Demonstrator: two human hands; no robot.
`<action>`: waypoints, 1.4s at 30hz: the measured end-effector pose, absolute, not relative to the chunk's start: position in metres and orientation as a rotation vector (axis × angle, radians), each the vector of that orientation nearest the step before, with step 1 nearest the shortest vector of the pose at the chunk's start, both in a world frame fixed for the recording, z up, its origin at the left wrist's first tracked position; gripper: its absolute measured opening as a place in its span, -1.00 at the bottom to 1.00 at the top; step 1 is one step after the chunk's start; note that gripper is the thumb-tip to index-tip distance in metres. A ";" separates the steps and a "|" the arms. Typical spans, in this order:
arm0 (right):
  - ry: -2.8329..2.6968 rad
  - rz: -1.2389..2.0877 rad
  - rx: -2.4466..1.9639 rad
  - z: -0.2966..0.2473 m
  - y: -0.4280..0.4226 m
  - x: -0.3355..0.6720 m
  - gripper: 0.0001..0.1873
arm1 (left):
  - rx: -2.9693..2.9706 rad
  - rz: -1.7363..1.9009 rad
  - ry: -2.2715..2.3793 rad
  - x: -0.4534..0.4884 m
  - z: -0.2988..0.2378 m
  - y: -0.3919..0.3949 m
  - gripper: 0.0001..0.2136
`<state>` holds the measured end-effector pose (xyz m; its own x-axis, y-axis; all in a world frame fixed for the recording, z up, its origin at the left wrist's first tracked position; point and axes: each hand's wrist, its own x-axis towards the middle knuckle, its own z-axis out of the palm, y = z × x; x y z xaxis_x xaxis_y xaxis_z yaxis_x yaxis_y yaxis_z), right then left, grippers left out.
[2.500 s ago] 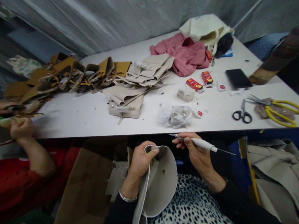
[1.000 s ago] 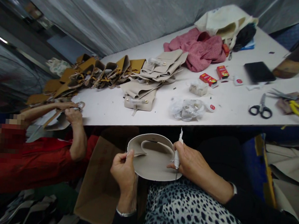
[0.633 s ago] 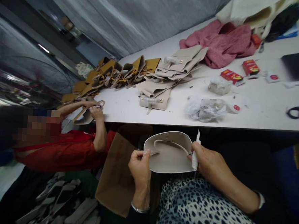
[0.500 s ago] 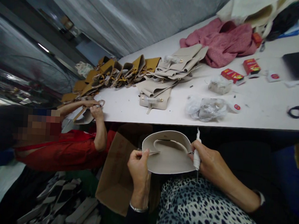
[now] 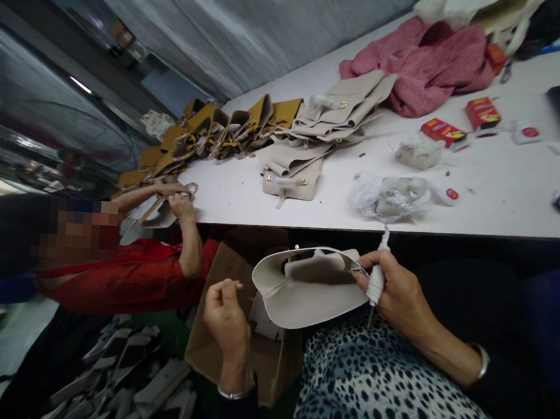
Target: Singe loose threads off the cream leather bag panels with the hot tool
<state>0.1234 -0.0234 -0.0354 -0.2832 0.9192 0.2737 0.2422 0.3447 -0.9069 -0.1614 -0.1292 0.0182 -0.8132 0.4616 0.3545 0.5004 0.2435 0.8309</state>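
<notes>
A beige handbag (image 5: 313, 294), its mouth spread open toward me, hangs over my lap below the table edge. My right hand (image 5: 401, 289) pinches the bag's right rim. That same hand also holds a thin pointed tool with a white-wrapped handle (image 5: 376, 284), its metal tip pointing down. To the left of the bag, and apart from it, is my left hand (image 5: 228, 320), raised with its fingers curled in and thumb against them. Whether something fine is between those fingertips cannot be seen.
Beige bags (image 5: 294, 179) and mustard bags (image 5: 218, 130) lie piled along the white table (image 5: 242, 201). A cardboard box (image 5: 210, 332) stands below at left. A co-worker in red (image 5: 147, 277) works at the far left. Red boxes (image 5: 443, 132), clear plastic (image 5: 399, 201) and pink cloth (image 5: 426, 67) lie rightward.
My left hand has let go of the bag's left rim and moved left and down. The bag has turned a little in my right hand, which keeps its hold.
</notes>
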 end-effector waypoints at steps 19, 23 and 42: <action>-1.568 1.120 -0.884 -0.001 0.015 0.083 -0.87 | -3.051 -1.176 -2.581 -0.113 0.075 0.016 -0.61; -1.537 1.076 -1.023 -0.008 0.021 0.079 -0.82 | -2.923 -1.485 -2.654 -0.109 0.046 0.024 -0.72; -1.241 0.997 -1.083 -0.018 0.053 0.152 -0.46 | -1.719 -2.222 -3.389 -0.151 0.031 0.042 -0.66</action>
<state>0.1524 0.0529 -0.0179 0.0793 0.9740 0.2121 0.0025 0.2125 -0.9772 -0.1509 0.0418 0.0314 -0.1064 0.8730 -0.4759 -0.0883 0.4685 0.8791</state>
